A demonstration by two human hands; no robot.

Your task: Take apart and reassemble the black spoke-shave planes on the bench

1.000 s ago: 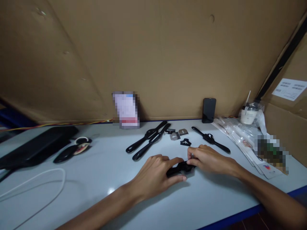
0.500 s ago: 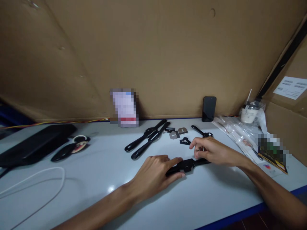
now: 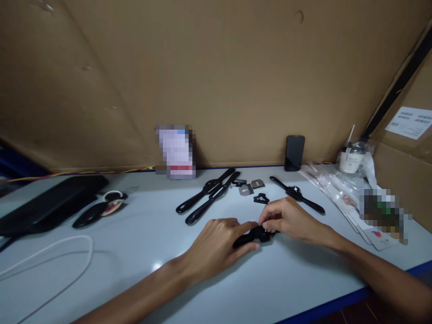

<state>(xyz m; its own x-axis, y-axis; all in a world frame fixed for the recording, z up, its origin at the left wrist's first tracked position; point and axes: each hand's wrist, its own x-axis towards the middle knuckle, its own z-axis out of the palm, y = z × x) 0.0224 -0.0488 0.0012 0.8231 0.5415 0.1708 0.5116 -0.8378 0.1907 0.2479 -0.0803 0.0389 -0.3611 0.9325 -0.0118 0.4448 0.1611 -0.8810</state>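
My left hand (image 3: pixel 222 236) grips one handle of a black spokeshave body (image 3: pixel 248 237) lying on the table, thumb along the near side and fingers along the far side. Over the middle of that spokeshave, my right hand (image 3: pixel 286 220) pinches what looks like a small screw (image 3: pixel 265 229), mostly hidden by the fingertips. The far handle is largely covered by the right hand. Just beyond lie a black lever cap (image 3: pixel 261 198) and two flat metal blades, one grey (image 3: pixel 246 190) and one lighter (image 3: pixel 258 183).
Two more spokeshave bodies (image 3: pixel 195 213) lie left of the blades; another spokeshave (image 3: pixel 297 193) lies to the right. A phone (image 3: pixel 294 153) leans on the cardboard wall. Plastic packets (image 3: pixel 340 198) and a bagged cup (image 3: pixel 351 159) stand right. A black case (image 3: pixel 54 202) and white cable (image 3: pixel 89 252) lie left.
My right hand has moved left and down from beside the lever cap onto the middle of the spokeshave, uncovering the spokeshave behind it. The left hand has stayed put.
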